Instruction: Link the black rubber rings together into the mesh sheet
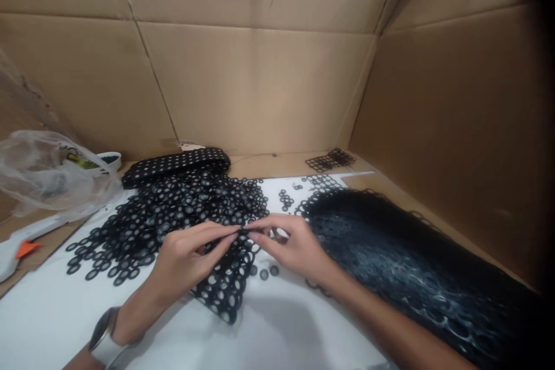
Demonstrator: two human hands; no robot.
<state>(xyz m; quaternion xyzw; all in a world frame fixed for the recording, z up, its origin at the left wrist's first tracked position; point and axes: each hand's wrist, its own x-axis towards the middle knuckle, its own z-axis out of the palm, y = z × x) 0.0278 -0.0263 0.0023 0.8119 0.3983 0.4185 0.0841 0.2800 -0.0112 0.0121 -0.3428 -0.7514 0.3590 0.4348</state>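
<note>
My left hand [188,257] and my right hand [292,243] meet in the middle, thumb and forefinger of each closed in a pinch. Between their fingertips is the top edge of a black ring mesh [225,295], which hangs down below my left fingers and reaches toward the white sheet [277,329]. The exact spot under the fingertips is too small to make out. Just behind my left hand spreads a large pile of loose black rings [182,199]. A few grey discs [264,274] lie below my right fingers.
A big dark heap of rings [390,254] fills the right side. Behind the pile lies a folded black band with pale dots [182,163]. Small ring grids [332,160] lie at the back. A plastic bag [47,173], white bowl [110,159] and white-orange tool [26,243] stand left. Cardboard walls [260,92] enclose the table.
</note>
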